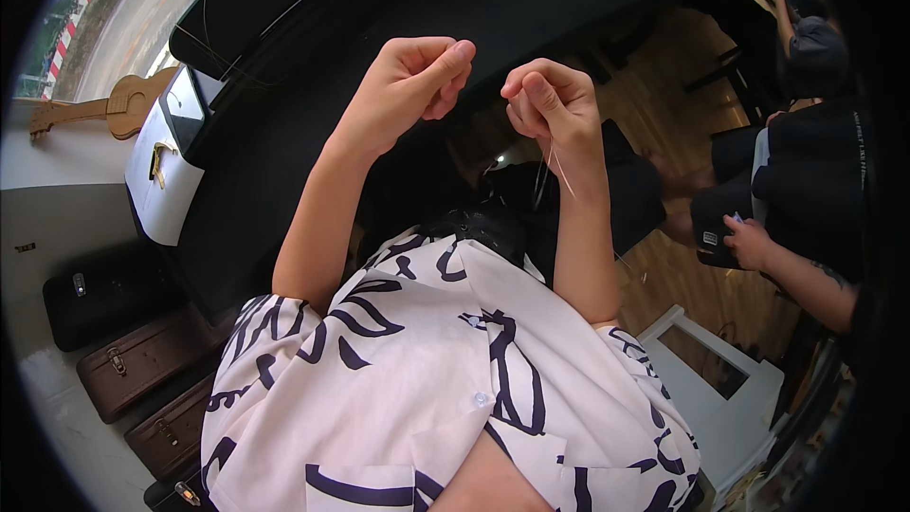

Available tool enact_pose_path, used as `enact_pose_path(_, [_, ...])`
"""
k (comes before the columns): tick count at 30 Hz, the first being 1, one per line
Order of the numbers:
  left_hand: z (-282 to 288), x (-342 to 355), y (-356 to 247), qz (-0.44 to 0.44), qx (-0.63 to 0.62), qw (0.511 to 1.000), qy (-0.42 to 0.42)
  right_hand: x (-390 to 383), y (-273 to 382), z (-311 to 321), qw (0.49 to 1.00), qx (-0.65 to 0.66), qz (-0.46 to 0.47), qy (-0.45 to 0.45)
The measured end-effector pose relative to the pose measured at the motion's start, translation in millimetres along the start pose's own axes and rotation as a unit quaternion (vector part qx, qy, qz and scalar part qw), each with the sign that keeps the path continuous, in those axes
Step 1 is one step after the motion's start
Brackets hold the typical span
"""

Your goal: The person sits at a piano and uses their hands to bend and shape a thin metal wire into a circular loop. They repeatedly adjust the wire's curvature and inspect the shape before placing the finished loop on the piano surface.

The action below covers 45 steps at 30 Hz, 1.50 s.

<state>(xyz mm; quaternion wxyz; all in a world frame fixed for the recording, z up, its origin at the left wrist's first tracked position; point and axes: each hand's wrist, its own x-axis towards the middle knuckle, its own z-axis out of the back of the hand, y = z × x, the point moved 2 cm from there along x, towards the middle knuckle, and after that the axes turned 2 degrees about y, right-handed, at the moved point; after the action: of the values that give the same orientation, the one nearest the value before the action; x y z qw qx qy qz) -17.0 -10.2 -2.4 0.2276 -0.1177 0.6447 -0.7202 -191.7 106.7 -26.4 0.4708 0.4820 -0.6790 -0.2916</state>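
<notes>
Left hand: raised in front of the chest, the left hand [419, 78] is nearly closed, its fingers curled in and the thumb pressed along the forefinger; whether anything is pinched inside cannot be told.
Right hand: level with the left and a short gap away, the right hand [561, 106] is also closed, thumb tip against the bent forefinger, holding fine thread.
Thread: pale, thin thread [564, 173] hangs below the right hand in loose strands, in front of the wrist; its far ends are too fine to follow.
Clothing: the person wears a white shirt [408, 351] with bold black brush marks.
Tabletop: a black tabletop [275, 123] lies beyond the left forearm; at its left end are a white sheet [185, 192], a small yellowish object [159, 167] on it, and a bright-screened device [185, 102].
Far left: a small wooden guitar [128, 106] lies by the window; below, black and brown cases [142, 365] with metal latches.
Right side: a co-worker's hand [751, 242] rests near dark clothing, above a white frame [758, 384] on a wooden floor [735, 308].
</notes>
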Motion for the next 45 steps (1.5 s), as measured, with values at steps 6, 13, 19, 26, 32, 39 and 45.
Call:
enact_pose_path(6, [-95.8, -37.9, 16.0, -0.109, -0.164, 0.971, -0.132, -26.0, 0.4, 3.7, 0.991, -0.066, -0.052, -0.107])
enact_pose_path(13, [-94.8, -72.4, 29.3, -0.081, -0.201, 0.976, -0.02, -34.6, 0.8, -9.7, 0.959, -0.26, -0.048, -0.099])
enact_pose_path(19, [-91.8, -81.4, 29.6, -0.075, -0.238, 0.964, -0.094, -42.0, -1.9, -21.0, 0.951, -0.303, -0.04, -0.04])
enact_pose_path(26, [-54.9, -74.4, 33.2, -0.076, -0.158, 0.97, -0.166, -49.1, 4.6, -22.9, 0.942, -0.322, -0.089, -0.019])
enact_pose_path(32, [-28.8, -73.1, 36.2, -0.149, 0.114, 0.931, -0.313, -40.9, -4.4, -23.4, 0.934, -0.351, -0.047, -0.038])
enact_pose_path(39, [-9.5, -84.2, 35.2, -0.172, 0.236, 0.91, -0.295, -18.8, -6.0, -36.0, 0.892, -0.447, -0.04, -0.061])
enact_pose_path(45, [-10.0, -68.4, 19.0, -0.191, 0.23, 0.914, -0.272, -5.2, -6.0, -45.7, 0.884, -0.465, -0.012, -0.047])
